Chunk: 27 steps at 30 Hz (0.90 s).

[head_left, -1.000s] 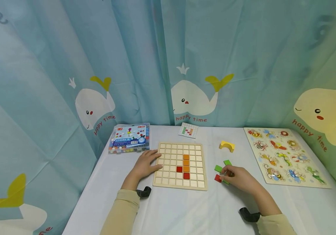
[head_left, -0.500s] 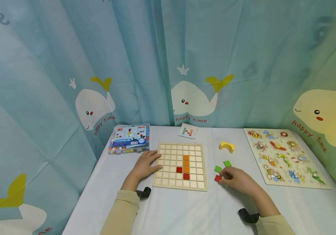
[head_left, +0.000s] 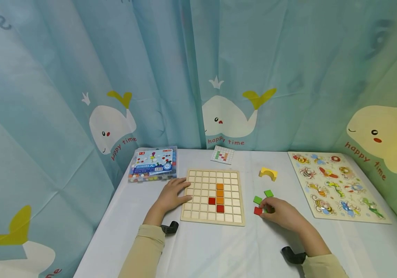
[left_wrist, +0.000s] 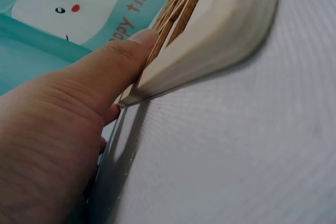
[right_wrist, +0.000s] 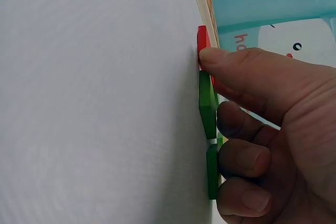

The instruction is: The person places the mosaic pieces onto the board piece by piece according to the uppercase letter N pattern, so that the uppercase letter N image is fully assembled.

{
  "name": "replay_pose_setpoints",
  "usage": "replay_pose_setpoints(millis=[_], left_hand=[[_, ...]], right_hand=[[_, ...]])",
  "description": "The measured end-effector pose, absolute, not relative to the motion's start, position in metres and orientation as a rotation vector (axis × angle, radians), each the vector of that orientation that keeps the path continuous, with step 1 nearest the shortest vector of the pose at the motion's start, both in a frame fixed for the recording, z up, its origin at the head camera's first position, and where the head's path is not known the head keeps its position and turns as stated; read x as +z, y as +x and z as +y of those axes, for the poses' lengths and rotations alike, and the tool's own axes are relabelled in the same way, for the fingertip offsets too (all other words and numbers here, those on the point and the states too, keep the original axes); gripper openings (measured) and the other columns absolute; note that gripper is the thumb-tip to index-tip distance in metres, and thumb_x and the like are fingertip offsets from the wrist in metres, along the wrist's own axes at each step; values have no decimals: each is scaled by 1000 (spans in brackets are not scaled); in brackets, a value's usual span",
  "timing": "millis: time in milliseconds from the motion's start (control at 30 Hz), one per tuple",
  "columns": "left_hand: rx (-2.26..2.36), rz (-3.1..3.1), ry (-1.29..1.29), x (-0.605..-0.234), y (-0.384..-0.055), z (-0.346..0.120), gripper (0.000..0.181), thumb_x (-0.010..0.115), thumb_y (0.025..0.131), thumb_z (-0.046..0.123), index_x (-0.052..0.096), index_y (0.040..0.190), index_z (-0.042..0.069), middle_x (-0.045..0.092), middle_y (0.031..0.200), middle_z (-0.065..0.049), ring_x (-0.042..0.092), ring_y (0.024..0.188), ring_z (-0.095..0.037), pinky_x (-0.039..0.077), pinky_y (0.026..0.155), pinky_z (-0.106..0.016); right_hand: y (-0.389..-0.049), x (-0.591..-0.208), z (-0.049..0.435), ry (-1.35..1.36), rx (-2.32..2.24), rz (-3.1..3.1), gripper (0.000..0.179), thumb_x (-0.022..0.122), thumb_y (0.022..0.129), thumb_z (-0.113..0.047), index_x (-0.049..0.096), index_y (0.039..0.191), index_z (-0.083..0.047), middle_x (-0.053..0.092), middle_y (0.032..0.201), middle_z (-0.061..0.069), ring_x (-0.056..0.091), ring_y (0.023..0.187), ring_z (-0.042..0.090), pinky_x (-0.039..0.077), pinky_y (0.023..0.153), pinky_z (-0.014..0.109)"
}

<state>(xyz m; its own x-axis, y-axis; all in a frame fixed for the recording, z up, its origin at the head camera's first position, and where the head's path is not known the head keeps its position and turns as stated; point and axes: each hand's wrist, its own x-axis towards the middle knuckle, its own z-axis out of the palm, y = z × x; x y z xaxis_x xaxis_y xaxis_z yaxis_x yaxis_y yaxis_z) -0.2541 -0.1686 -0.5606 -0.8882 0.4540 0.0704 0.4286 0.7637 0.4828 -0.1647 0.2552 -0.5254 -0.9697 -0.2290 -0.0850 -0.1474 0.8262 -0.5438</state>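
A wooden grid board [head_left: 198,220] lies flat in the head view, with orange and red square tiles in several of its cells. My left hand [head_left: 170,195] rests at its left edge, and in the left wrist view the thumb [left_wrist: 118,59] lies on the board's rim [left_wrist: 210,51]. To the right of the board, my right hand [head_left: 281,211] pinches a red square tile [head_left: 257,211], its thumb [right_wrist: 231,61] pressed to it and the other fingers curled. Green tiles [right_wrist: 208,103] lie under and beside these fingers; another green tile [head_left: 257,200] sits just behind the red one.
A yellow arch block [head_left: 268,173] stands behind the loose tiles. A pattern card [head_left: 223,154] lies beyond the board. To the left is a clear box [head_left: 153,163] of small coloured pieces; on the right, an insect puzzle board [head_left: 338,185]. A whale-print curtain [head_left: 170,77] hangs behind the table.
The red tile has shifted very slightly under my right hand, whose fingers have come down and closed in on it. My left hand stays where it was on the board.
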Motion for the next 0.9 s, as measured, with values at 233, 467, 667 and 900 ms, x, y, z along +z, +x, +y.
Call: replay_pose_setpoints(millis=[233,467,667,900], left_hand=[[781,2895,727,-560,-253,-169,65,64,92,53,50,147,22,37,159,-2,24,149,-38,21,122,-60],[784,2899,726,-561,-254,-170,64,64,92,54,50,146,24,37,159,-1,24,149,-38,21,122,-60],[782,2907,726,-563,-255,-170,63,63,92,54,50,146,25,37,158,-1,24,149,-37,22,121,-60],[772,2908,734,-564,-256,-170,63,63,92,54,50,146,25,38,158,-1,25,149,-36,21,122,-59]], right_hand=[[-165,-522,253,-307,-827,2835,21,80,82,-26,66,97,-19,52,76,-5,46,71,12,36,61,26],[-166,-522,253,-337,-824,2852,18,78,83,-22,67,97,-17,52,75,-5,46,71,11,36,60,25],[-166,-520,253,-345,-829,2864,17,77,85,-23,67,97,-17,53,76,-5,46,71,11,36,60,24],[-167,-517,254,-341,-836,2876,17,76,86,-22,67,99,-17,54,77,-5,47,71,11,37,59,24]])
